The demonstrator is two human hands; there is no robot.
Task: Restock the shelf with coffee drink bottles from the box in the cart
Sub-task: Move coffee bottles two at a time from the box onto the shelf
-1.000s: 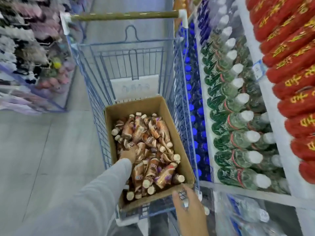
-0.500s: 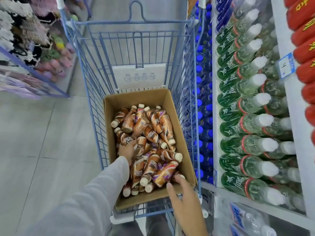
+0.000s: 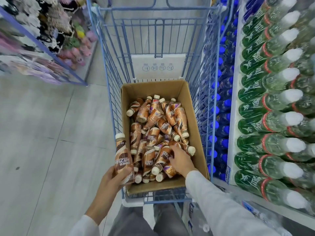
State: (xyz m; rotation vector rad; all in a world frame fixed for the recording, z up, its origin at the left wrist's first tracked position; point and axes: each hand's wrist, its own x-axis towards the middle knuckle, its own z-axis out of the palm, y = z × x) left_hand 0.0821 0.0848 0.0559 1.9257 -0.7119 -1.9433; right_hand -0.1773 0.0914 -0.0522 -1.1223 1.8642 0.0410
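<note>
Coffee drink bottle (image 3: 123,159) upright, left hand (image 3: 110,182) fingers wrapped round it, at cardboard box (image 3: 196,126) in cart (image 3: 153,9). Right hand (image 3: 180,161) on bottle pile (image 3: 153,126); fingers' grip unclear.

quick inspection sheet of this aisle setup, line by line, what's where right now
surface: grey tiled floor, with a blue wire shopping cart on it
job's things: open brown cardboard box in the cart, holding a loose jumble of brown coffee drink bottles with cream caps
clutter: nothing seen
hands: left hand grips one upright coffee bottle just outside the box's left wall; right hand lies on the pile inside the box, grip unclear
cables: nothing seen
surroundings: white-capped green-labelled clear bottles and blue-capped bottles on shelving to the right; rack of soft goods to the left
</note>
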